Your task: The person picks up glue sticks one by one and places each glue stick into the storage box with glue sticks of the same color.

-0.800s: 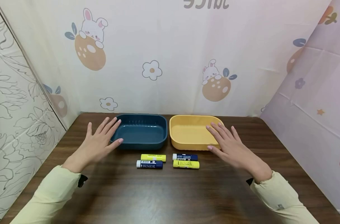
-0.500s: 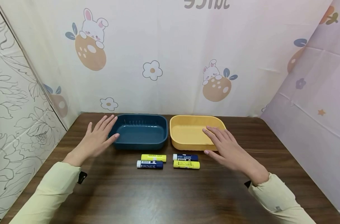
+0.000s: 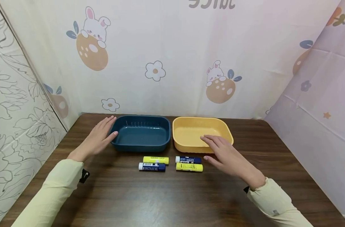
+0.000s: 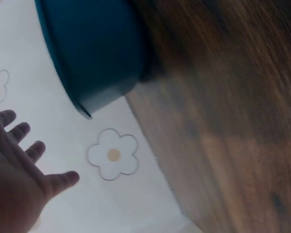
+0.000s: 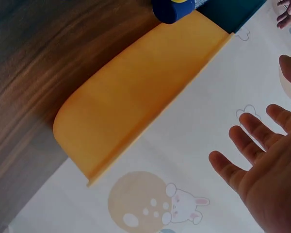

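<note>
My left hand (image 3: 96,137) hovers at the left end of the dark teal tray (image 3: 141,148), fingers extended; whether it touches the rim I cannot tell. Over the front right of the yellow tray (image 3: 189,147) is my right hand (image 3: 228,156), palm down and holding nothing. In front of the trays lie two pairs of glue sticks. The left pair has a yellow glue stick (image 3: 155,160) behind a navy one (image 3: 152,167) with a white end. In the right pair, a navy glue stick (image 3: 188,160) lies behind a yellow one (image 3: 189,167).
Both trays stand side by side near the back edge of the dark wooden table (image 3: 161,195). A patterned curtain (image 3: 178,88) hangs right behind it, with more printed cloth at the left and right sides.
My right hand has moved left and toward me, across the yellow tray's front edge. The left hand has shifted slightly left, its fingers closer together. Trays and glue sticks stay in place.
</note>
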`<state>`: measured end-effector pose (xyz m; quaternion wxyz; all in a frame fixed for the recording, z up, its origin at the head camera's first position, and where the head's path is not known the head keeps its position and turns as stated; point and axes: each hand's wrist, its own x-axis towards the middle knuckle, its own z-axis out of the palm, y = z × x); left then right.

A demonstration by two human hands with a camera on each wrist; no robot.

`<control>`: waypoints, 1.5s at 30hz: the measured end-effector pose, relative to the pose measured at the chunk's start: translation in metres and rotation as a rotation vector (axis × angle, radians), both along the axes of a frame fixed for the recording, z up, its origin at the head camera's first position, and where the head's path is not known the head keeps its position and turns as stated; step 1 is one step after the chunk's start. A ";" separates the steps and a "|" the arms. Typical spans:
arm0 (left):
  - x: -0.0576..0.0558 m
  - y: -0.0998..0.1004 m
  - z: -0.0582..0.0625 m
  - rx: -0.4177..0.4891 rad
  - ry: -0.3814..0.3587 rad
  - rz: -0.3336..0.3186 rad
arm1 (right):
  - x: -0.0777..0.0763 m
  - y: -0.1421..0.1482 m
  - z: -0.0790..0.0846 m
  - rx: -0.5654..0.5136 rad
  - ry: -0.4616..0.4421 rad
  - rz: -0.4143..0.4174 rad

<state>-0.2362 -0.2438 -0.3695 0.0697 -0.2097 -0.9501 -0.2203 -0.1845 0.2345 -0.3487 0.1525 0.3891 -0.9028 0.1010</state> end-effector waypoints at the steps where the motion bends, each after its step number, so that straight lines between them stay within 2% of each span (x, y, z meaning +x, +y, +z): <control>1: -0.001 -0.001 -0.001 0.018 -0.008 -0.005 | 0.000 -0.001 -0.001 -0.002 -0.004 -0.001; 4: -0.006 -0.005 -0.005 0.075 -0.047 -0.009 | 0.000 -0.003 -0.003 -0.005 -0.018 -0.004; 11: -0.014 -0.011 -0.014 0.160 -0.125 0.026 | 0.001 -0.009 -0.011 0.003 -0.043 -0.002; 29: -0.027 -0.016 -0.034 0.274 -0.172 0.071 | 0.006 -0.026 -0.031 0.046 -0.073 0.048; 38: -0.028 -0.017 -0.038 0.297 -0.195 0.079 | 0.008 -0.028 -0.042 0.053 -0.127 0.060; 45: -0.028 -0.015 -0.040 0.313 -0.192 0.071 | 0.006 -0.026 -0.049 0.073 -0.100 0.069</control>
